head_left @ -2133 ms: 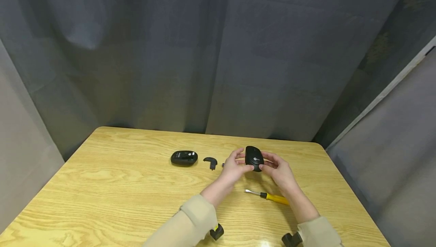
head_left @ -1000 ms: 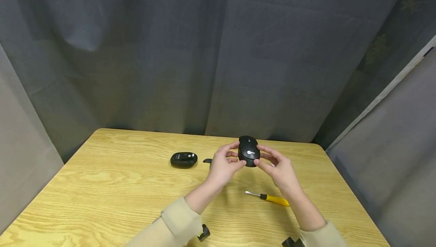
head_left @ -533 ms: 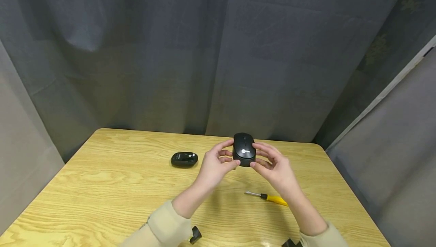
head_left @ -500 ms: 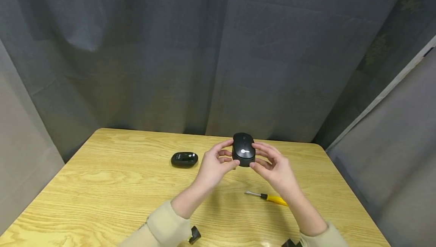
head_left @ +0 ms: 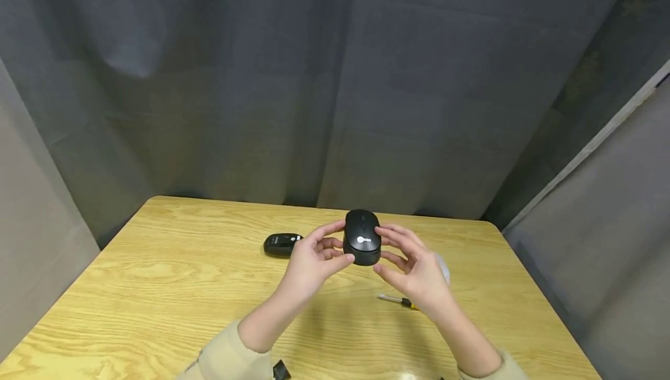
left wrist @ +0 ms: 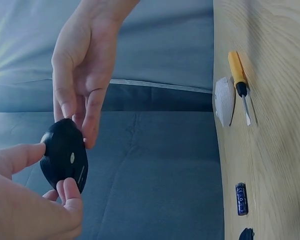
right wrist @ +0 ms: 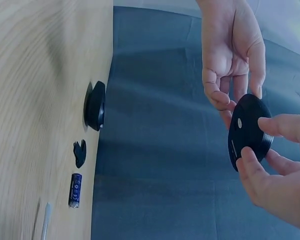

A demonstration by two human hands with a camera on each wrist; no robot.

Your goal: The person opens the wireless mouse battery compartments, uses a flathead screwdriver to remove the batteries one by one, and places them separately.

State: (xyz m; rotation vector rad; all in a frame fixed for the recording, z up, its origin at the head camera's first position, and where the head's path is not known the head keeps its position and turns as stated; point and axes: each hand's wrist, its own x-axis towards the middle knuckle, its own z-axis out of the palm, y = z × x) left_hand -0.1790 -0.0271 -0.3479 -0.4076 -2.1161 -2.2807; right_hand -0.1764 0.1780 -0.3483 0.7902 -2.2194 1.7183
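Note:
Both hands hold a black computer mouse [head_left: 362,237] above the table, its buttons pointing away and a pale logo on its back. My left hand [head_left: 309,269] grips the mouse's left side between thumb and fingers. On its right side, the thumb and fingers of my right hand [head_left: 419,275] pinch it. The underside of the mouse [left wrist: 65,156] shows a pale oval spot in the left wrist view. A second black mouse [head_left: 280,244] lies on the table beyond the left hand. The small curved black part [right wrist: 80,153] and a dark blue battery [right wrist: 75,190] are hidden in the head view.
A flat screwdriver [head_left: 391,298] with a yellow handle lies on the wooden table [head_left: 183,281], partly behind the right hand. Beside it lies a white ribbed object [left wrist: 224,101], mostly covered by that hand in the head view. Dark curtains [head_left: 251,106] hang behind the table.
Both hands have moved left with the mouse, which first rose and has lately dropped slightly and tipped. The left hand now covers the small curved part; the white object peeks out behind the right hand.

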